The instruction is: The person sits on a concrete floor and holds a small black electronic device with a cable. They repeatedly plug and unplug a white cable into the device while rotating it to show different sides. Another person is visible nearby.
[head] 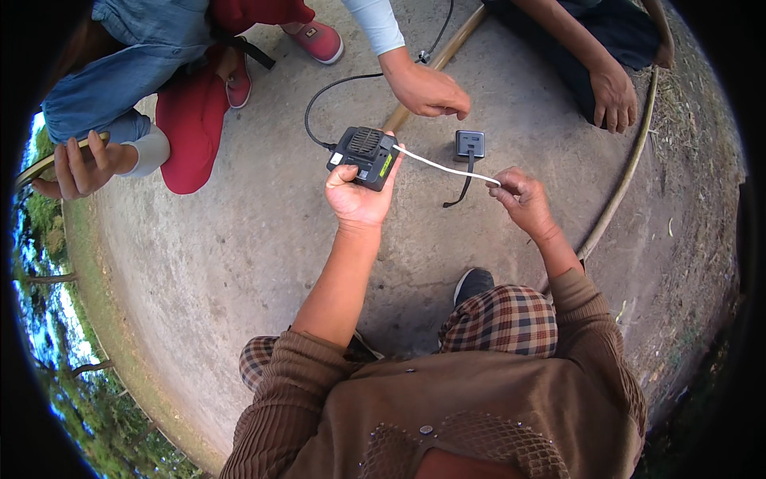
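My left hand (362, 197) grips a black electronic device (365, 157) with a ribbed vent on top and labels on its side. From the device's right side runs a thin white cord (443, 166). Its far end is pinched between the thumb and fingers of my right hand (519, 196). A black braided cable (312, 108) meets the device at its left edge and curves up and away. Just beyond the white cord stands a small dark power bank (470, 143) on the ground, with ports on top and a black strap (465, 190) trailing from it.
Across from me a co-worker's hand (425, 90) hovers above the ground near the power bank. That person's other hand (81, 164) holds a phone. Another person's hand (613, 96) hangs at upper right. Wooden poles (458, 39) lie on the concrete (197, 251); one long pole (628, 173) is at right.
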A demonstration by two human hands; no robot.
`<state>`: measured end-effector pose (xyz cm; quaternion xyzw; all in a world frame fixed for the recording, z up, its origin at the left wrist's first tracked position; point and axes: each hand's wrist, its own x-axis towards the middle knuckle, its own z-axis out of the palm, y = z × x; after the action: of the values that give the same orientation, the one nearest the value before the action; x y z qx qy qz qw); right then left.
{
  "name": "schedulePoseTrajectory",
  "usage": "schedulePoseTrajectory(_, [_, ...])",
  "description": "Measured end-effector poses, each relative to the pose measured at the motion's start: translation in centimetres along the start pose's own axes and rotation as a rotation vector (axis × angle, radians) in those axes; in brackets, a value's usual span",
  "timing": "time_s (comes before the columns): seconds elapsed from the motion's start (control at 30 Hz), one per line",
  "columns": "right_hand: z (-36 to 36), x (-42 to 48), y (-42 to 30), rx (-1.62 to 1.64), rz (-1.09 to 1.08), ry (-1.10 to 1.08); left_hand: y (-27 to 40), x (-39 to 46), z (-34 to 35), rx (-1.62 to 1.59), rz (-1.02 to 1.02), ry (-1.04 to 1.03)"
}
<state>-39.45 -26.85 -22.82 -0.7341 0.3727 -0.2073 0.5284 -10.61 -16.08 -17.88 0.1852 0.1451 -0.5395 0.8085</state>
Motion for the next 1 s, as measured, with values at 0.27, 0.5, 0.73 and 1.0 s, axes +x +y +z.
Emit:
schedulePoseTrajectory(0.27, [-1.3, 6.5, -1.5, 0.261, 0.173, 0.084, -1.0, -0.1, -0.3, 0.016, -0.031, 0.053])
schedulePoseTrajectory(0.5, [0.4, 9.6, -0.9, -0.188, 0.011, 0.048, -0.2, -0.1, -1.2, 0.008, 0.005, 0.074])
schedulePoseTrajectory(0.73, [0.9, 10.4, -0.9, -0.477, -0.166, 0.026, 0.8, 0.0, -2.8, -0.023, -0.001, 0.067])
schedulePoseTrajectory(1.0, [1.2, 11.4, -3.2, -0.863, -0.353, -0.156, 1.4, -0.3, -3.7, -0.014, 0.017, 0.099])
